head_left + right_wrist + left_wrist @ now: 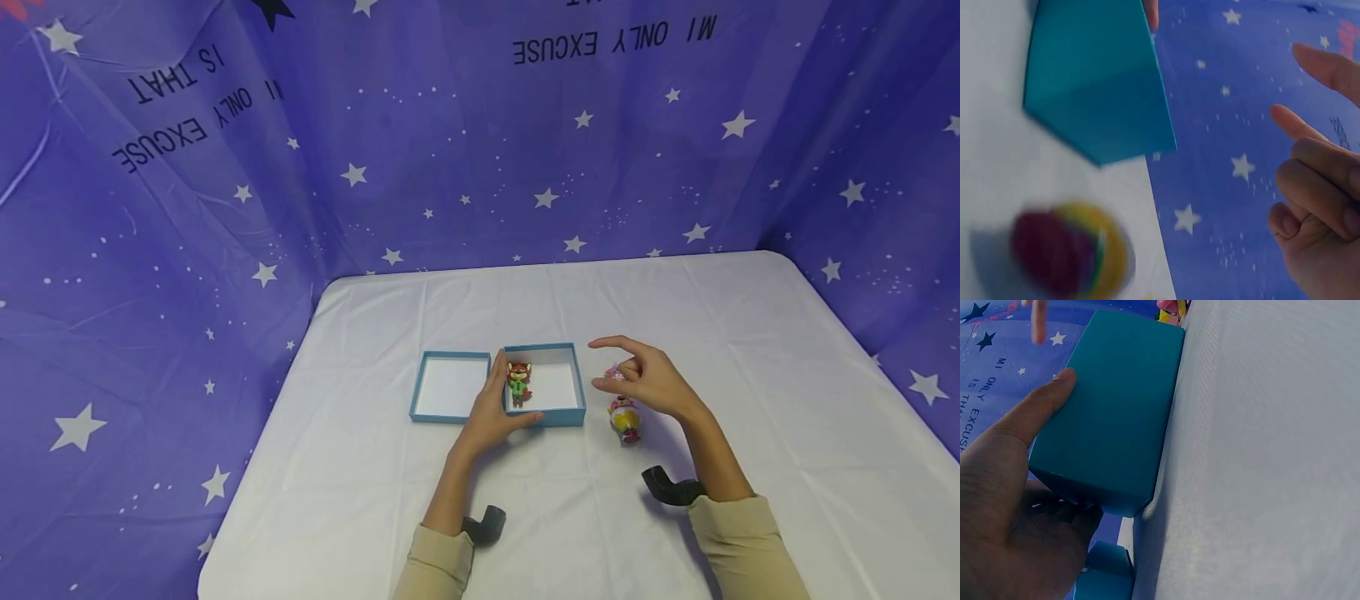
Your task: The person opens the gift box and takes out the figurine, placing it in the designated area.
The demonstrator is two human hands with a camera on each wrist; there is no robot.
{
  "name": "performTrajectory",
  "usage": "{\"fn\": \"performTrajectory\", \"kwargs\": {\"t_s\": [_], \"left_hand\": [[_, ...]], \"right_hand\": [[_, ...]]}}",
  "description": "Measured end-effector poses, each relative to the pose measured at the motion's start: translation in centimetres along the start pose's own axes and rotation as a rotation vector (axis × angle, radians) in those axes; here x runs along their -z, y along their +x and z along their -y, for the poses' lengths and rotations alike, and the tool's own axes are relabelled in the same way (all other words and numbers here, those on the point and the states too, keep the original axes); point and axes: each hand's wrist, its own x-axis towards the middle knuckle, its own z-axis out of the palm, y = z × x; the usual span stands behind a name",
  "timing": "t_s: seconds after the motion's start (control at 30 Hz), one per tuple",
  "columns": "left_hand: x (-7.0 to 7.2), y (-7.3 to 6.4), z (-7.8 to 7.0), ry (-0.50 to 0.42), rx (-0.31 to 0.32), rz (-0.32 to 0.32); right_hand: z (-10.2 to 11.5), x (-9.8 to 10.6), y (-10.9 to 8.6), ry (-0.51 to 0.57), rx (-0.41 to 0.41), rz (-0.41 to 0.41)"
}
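Note:
A fox figurine (518, 383) in a green shirt lies inside a blue box (570, 417) with a white interior, near its left wall. My left hand (491, 417) holds this box by its left end. In the left wrist view the thumb lies along the blue side (1110, 406) and the other fingers bend around the end. My right hand (648, 379) hovers to the right of the box, holding nothing. Its thumb and index finger are spread apart, the other fingers curled. Under it lie a figurine in yellow (625, 421) and a pink figurine (615, 372), partly hidden.
A shallow blue lid-like tray (450, 386) with a white inside lies left of the box, partly behind my left hand. White cloth (337, 467) covers the table. Purple star-patterned curtains (465, 167) stand behind and at both sides.

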Motion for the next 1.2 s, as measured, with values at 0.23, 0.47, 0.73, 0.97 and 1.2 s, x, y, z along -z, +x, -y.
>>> {"fn": "performTrajectory", "kwargs": {"t_s": [0.23, 0.47, 0.73, 0.97, 1.2], "left_hand": [[0.0, 0.0, -0.1, -0.013, -0.010, 0.000], [0.1, 0.0, 0.0, -0.027, -0.026, 0.008], [0.2, 0.0, 0.0, -0.033, -0.030, -0.003], [0.1, -0.1, 0.0, -0.027, -0.031, -0.001], [0.1, -0.1, -0.1, -0.026, -0.030, 0.002]], "right_hand": [[2.5, -2.7, 2.4, -0.028, 0.089, 0.008], [0.3, -5.6, 4.9, -0.128, 0.120, 0.009], [-0.7, -7.8, 6.1, -0.095, 0.100, 0.044], [-1.7, -8.9, 6.5, -0.138, 0.082, 0.088], [-1.8, -9.4, 6.7, -0.253, 0.035, 0.081]]}}
